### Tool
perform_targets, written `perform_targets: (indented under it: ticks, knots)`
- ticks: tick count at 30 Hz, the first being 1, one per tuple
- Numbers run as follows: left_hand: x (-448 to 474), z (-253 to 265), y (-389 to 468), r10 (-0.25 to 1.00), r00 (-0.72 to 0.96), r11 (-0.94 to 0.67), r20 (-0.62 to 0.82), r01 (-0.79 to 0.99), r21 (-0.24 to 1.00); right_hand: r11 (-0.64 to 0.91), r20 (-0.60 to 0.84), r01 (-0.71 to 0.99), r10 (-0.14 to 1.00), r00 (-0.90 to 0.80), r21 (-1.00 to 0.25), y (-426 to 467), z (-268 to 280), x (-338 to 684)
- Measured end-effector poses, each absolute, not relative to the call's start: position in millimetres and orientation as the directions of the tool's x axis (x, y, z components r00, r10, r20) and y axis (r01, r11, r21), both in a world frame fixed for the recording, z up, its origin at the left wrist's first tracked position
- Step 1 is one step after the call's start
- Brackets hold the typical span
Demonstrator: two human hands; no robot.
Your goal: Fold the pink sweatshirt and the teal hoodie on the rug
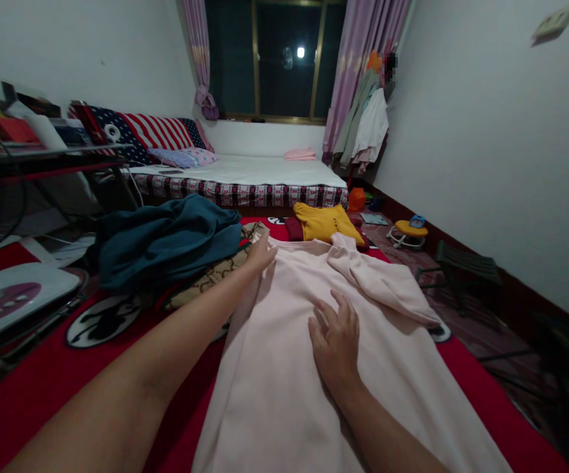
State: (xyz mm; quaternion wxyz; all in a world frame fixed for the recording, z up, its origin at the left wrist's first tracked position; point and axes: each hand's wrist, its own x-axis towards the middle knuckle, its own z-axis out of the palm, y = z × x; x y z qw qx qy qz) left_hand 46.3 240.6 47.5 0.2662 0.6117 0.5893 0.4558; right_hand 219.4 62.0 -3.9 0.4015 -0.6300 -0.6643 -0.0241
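A pale pink long-sleeved top lies spread out in front of me, its neckline at the far end. One sleeve is folded inward across the right side of it. My left hand reaches far forward to the top's left shoulder, its fingers closed on the cloth there; the fingertips are partly hidden. Over the middle of the top is my right hand, fingers apart and slightly bent, palm down, holding nothing.
The top lies on a red patterned cover. Beyond it sits a folded yellow garment; a dark teal garment lies heaped at left beside a brown patterned cloth. Rightward on the floor are a small yellow stool and a dark folding stool.
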Motion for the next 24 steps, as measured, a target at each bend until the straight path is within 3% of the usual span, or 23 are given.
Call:
perform_targets:
  ticks: [3, 5, 8, 11, 15, 21, 24]
  knots:
    - [48, 35, 211, 0.862, 0.262, -0.481, 0.433, 0.692, 0.539, 0.304, 0.56, 0.877, 0.827, -0.048, -0.373, 59, 2, 216]
    - [45, 22, 197, 0.777, 0.512, -0.617, 0.367, 0.737, 0.277, 0.331, 0.444, 0.879, 0.882, -0.159, -0.343, 61, 5, 214]
    - [40, 7, 191, 0.84, 0.518, -0.539, 0.163, 0.832, 0.132, 0.292, 0.278, 0.895, 0.939, -0.202, -0.336, 66, 6, 214]
    - [47, 7, 189, 0.917, 0.394, -0.398, 0.061, 0.914, 0.08, 0.286, 0.243, 0.893, 0.947, -0.209, -0.348, 69, 6, 216]
    - [74, 15, 152, 0.966, 0.256, -0.257, 0.029, 0.965, 0.052, 0.303, 0.272, 0.846, 0.942, -0.196, -0.439, 64, 4, 220]
    - [92, -4, 71, 0.92, 0.323, -0.354, 0.224, 0.928, 0.114, 0.351, 0.411, 0.714, 0.906, -0.096, -0.605, 84, 7, 244]
    - [89, -11, 61, 0.9, 0.333, -0.389, 0.281, 0.905, 0.175, 0.277, 0.44, 0.792, 0.898, -0.011, -0.544, 116, 23, 270]
